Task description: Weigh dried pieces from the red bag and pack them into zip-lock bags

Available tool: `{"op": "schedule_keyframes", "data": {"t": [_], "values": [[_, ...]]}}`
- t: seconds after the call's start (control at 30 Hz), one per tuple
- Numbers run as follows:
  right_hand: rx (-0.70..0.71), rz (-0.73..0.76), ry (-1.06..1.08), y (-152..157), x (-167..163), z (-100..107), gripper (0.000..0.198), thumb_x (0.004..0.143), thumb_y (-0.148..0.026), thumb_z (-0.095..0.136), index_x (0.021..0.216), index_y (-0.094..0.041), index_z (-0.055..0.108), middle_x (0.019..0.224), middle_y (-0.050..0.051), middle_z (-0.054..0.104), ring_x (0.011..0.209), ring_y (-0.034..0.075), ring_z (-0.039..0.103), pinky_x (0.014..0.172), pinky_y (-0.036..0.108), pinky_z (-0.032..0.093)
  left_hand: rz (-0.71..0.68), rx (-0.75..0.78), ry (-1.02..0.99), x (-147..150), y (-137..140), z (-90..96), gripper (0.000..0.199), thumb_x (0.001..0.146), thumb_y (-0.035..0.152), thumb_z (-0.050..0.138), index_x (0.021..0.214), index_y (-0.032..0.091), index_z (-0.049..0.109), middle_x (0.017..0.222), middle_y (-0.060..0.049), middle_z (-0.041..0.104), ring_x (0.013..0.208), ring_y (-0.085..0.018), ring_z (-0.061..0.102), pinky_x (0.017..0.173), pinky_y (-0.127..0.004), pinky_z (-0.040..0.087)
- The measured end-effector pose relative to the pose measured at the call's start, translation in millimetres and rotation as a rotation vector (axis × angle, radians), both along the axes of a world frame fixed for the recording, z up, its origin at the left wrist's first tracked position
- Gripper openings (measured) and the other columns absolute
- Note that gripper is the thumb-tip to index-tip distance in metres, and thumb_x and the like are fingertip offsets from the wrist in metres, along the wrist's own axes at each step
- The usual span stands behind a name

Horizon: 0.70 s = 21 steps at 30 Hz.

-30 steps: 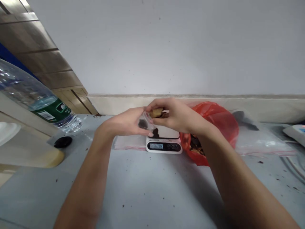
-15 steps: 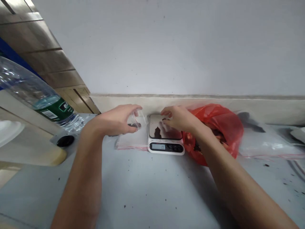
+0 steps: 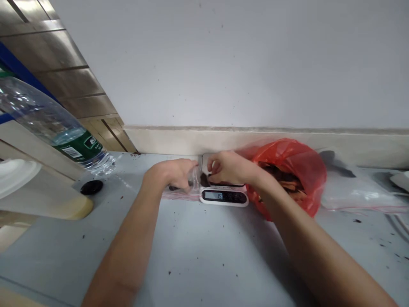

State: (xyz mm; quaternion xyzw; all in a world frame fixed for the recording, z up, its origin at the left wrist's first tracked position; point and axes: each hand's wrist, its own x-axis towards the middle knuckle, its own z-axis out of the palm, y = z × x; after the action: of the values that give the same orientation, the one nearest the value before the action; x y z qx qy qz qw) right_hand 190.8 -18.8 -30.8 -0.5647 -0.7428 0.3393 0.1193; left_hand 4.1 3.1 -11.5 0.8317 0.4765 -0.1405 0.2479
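Note:
A small white digital scale point(image 3: 207, 203) stands against the wall, its display lit. My right hand point(image 3: 228, 168) is over its plate, fingers pinched on a dark brown flake point(image 3: 205, 180) at the plate's left edge. Just left of the scale, my left hand point(image 3: 179, 174) grips a small clear plastic bag point(image 3: 193, 178), whose mouth faces the flake. Something dark shows under the left hand, partly hidden. Flat zip bags point(image 3: 180, 196) lie beneath that hand. Right of the scale, a red plastic bag point(image 3: 306, 170) gapes with brown pieces in it, partly behind my right forearm.
To the left stand a large water bottle point(image 3: 79, 145) with a green label and a pale translucent container point(image 3: 47, 196). A black round cap point(image 3: 91, 187) lies by them. More clear zip bags point(image 3: 358, 196) are at the right. Dark crumbs dot the table.
My left hand has moved right and down with the clear bag, close to the scale. My right hand has come down and left, and now pinches the flake that lay on the plate.

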Motion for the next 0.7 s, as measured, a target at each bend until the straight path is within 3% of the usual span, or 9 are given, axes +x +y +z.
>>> {"op": "schedule_keyframes", "data": {"t": [0.13, 0.2, 0.3, 0.37, 0.5, 0.7], "values": [[-0.032, 0.026, 0.321, 0.8, -13.3, -7.6, 0.015, 0.088, -0.005, 0.067, 0.090, -0.020, 0.063, 0.098, 0.004, 0.082, 0.090, 0.015, 0.077, 0.079, 0.024, 0.057, 0.024, -0.011, 0.045, -8.0, 2.6, 5.1, 0.067, 0.070, 0.036, 0.067, 0.135, 0.022, 0.061, 0.125, -0.011, 0.077, 0.107, -0.031, 0.073, 0.089, -0.038, 0.057], [0.035, 0.051, 0.444, 1.5, -8.4, -5.7, 0.019, 0.089, -0.002, 0.062, 0.096, -0.019, 0.065, 0.104, 0.006, 0.082, 0.097, 0.016, 0.077, 0.089, 0.028, 0.058, 0.053, 0.034, 0.039, -15.6, 0.8, 12.8, 0.073, 0.076, 0.043, 0.064, 0.145, 0.020, 0.056, 0.133, -0.013, 0.074, 0.112, -0.031, 0.072, 0.092, -0.038, 0.056], [0.277, 0.156, 0.340, 0.9, 7.6, 2.6, 0.033, 0.086, 0.002, 0.060, 0.107, -0.020, 0.074, 0.118, 0.008, 0.077, 0.107, 0.019, 0.074, 0.100, 0.036, 0.056, 0.121, 0.095, -0.060, -27.8, -5.9, 28.5, 0.084, 0.080, 0.053, 0.062, 0.158, 0.027, 0.046, 0.152, -0.011, 0.064, 0.128, -0.031, 0.067, 0.100, -0.035, 0.053], [0.418, 0.231, 0.247, -0.8, 17.8, 9.3, 0.031, 0.087, -0.005, 0.066, 0.110, -0.023, 0.079, 0.129, 0.010, 0.071, 0.120, 0.023, 0.069, 0.106, 0.041, 0.054, 0.129, 0.074, -0.190, -34.0, -11.2, 38.4, 0.086, 0.081, 0.056, 0.065, 0.161, 0.032, 0.041, 0.157, -0.008, 0.061, 0.134, -0.031, 0.065, 0.100, -0.034, 0.054], [0.575, 0.258, 0.295, -4.9, 29.3, 20.0, 0.014, 0.093, -0.028, 0.073, 0.104, -0.025, 0.082, 0.139, 0.012, 0.064, 0.130, 0.028, 0.063, 0.108, 0.046, 0.053, 0.118, 0.036, -0.505, -37.5, -18.7, 47.7, 0.087, 0.085, 0.056, 0.070, 0.163, 0.034, 0.036, 0.157, -0.008, 0.060, 0.136, -0.030, 0.064, 0.102, -0.035, 0.057], [0.577, 0.317, 0.315, -11.4, 37.0, 31.2, 0.020, 0.098, -0.032, 0.069, 0.110, -0.028, 0.083, 0.138, 0.009, 0.067, 0.123, 0.026, 0.067, 0.100, 0.042, 0.058, 0.110, 0.074, -0.703, -26.5, -20.1, 41.8, 0.093, 0.082, 0.049, 0.073, 0.165, 0.031, 0.035, 0.161, -0.012, 0.055, 0.143, -0.034, 0.058, 0.108, -0.042, 0.056]]}}
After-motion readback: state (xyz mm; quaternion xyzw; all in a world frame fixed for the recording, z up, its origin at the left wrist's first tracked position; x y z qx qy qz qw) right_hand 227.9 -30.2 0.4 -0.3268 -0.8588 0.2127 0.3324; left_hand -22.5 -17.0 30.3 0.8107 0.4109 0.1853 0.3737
